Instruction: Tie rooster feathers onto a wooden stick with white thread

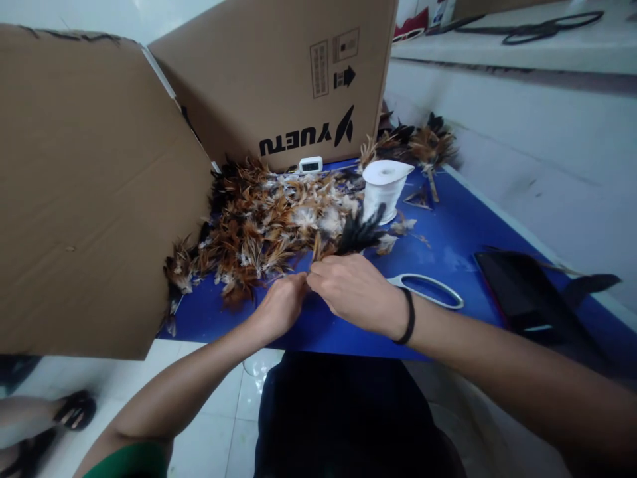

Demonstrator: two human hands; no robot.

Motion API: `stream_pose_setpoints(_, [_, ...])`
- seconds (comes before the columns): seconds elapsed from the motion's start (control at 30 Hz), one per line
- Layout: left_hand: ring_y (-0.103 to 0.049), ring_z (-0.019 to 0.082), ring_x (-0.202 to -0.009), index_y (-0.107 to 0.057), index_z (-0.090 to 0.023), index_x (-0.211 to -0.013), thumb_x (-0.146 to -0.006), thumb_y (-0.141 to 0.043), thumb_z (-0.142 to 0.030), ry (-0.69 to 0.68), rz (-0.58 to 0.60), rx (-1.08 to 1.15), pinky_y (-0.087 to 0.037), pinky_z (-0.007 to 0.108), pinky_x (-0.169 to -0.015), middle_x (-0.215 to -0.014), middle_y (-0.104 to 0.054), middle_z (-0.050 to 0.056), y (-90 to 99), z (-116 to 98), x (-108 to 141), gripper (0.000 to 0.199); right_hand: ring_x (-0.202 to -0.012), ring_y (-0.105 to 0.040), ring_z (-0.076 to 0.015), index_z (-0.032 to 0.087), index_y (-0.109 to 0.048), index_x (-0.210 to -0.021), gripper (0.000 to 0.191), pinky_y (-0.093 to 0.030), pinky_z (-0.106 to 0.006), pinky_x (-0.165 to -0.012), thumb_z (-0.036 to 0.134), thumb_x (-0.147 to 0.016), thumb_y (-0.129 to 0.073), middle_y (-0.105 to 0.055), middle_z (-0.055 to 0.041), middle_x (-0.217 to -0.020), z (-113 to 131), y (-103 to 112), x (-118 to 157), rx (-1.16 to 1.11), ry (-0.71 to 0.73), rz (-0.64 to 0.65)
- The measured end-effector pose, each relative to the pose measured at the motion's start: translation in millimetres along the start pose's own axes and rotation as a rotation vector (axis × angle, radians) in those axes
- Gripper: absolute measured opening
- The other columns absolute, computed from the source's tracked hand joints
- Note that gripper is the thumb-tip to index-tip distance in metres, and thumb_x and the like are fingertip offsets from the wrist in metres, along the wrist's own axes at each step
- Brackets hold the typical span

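Note:
My left hand (281,307) and my right hand (352,289) meet over the front part of the blue table, fingertips pinched together. A brown feather (317,248) rises from the fingers of my right hand, and black feathers (362,232) fan out just behind its knuckles. What the left fingers pinch is too small to make out. Beyond both hands spreads a large heap of brown and white feathers (259,229). A white spool (384,189) stands upright behind the black feathers. Beside my right wrist lies a white-handled pair of scissors (436,292), its blades hidden.
Cardboard panels (89,199) wall off the left and back. A small white digital display (311,164) sits by the back panel. On the blue table (438,232), a dark phone or tablet (527,292) lies right. More feather bunches (432,143) are back right. Another person's foot (74,410) shows lower left.

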State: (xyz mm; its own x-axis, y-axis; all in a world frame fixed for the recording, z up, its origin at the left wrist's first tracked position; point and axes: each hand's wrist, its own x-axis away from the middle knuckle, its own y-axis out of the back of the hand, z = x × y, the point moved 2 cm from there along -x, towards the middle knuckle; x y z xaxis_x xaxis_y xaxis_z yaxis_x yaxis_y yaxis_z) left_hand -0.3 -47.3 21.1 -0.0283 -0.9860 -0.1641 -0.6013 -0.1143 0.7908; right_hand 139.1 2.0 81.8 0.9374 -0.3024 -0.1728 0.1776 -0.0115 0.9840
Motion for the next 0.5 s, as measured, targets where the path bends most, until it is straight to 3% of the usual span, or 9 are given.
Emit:
stream_pose_setpoints(0.13, [-0.045, 0.015, -0.058, -0.06, -0.018, -0.073, -0.08, -0.049, -0.012, -0.046, 0.046, 0.101, -0.033, 0.026, -0.058, -0.068, -0.057, 0.005, -1.5, -8, 6, 0.014, -0.063, -0.055, -0.0148, 0.015, -0.07, -0.069, 0.009, -0.027, -0.027, -0.054, 0.012, -0.075, -0.064, -0.068, -0.0051, -0.071, -19, 14, -25, -0.126, 0.113, 0.103])
stream_pose_setpoints(0.27, [-0.043, 0.014, -0.058, -0.06, -0.019, -0.068, -0.079, -0.054, -0.015, -0.038, 0.188, 0.209, -0.031, 0.026, -0.059, -0.065, -0.053, 0.003, 12.3, -24, 13, 0.013, -0.05, -0.049, -0.0085, 0.019, -0.068, -0.054, 0.009, -0.031, -0.021, -0.052, 0.014, -0.058, -0.074, -0.058, 0.0058, -0.048, -49, 9, -49, -0.664, 0.148, 0.28])
stream_pose_setpoints(0.37, [-0.042, 0.013, -0.059, -0.056, -0.019, -0.063, -0.082, -0.051, -0.02, 0.008, 0.281, 0.322, -0.032, 0.024, -0.059, -0.062, -0.049, 0.001, 27.3, -30, 18, 0.02, -0.048, -0.052, -0.0083, 0.017, -0.07, -0.058, 0.005, -0.036, -0.019, -0.049, 0.019, -0.057, -0.074, -0.061, 0.0051, -0.05, -63, -11, -53, -1.024, 0.124, 0.431])
stream_pose_setpoints(0.43, [-0.041, 0.012, -0.059, -0.055, -0.017, -0.065, -0.086, -0.049, -0.028, 0.088, 0.314, 0.415, -0.033, 0.023, -0.057, -0.062, -0.048, 0.001, 34.2, -26, 21, 0.024, -0.048, -0.053, -0.0089, 0.015, -0.069, -0.06, 0.011, -0.039, -0.019, -0.047, 0.025, -0.063, -0.073, -0.063, 0.0036, -0.052, -66, -28, -50, -1.099, -0.018, 0.3])
stream_pose_setpoints(0.5, [-0.04, 0.011, -0.057, -0.053, -0.016, -0.068, -0.087, -0.049, -0.038, 0.173, 0.311, 0.558, -0.032, 0.022, -0.054, -0.063, -0.047, 0.001, 36.9, -17, 22, 0.029, -0.053, -0.055, -0.0099, 0.015, -0.069, -0.068, 0.019, -0.044, -0.02, -0.048, 0.032, -0.074, -0.068, -0.064, 0.0016, -0.059, -66, -44, -43, -1.036, -0.258, -0.054])
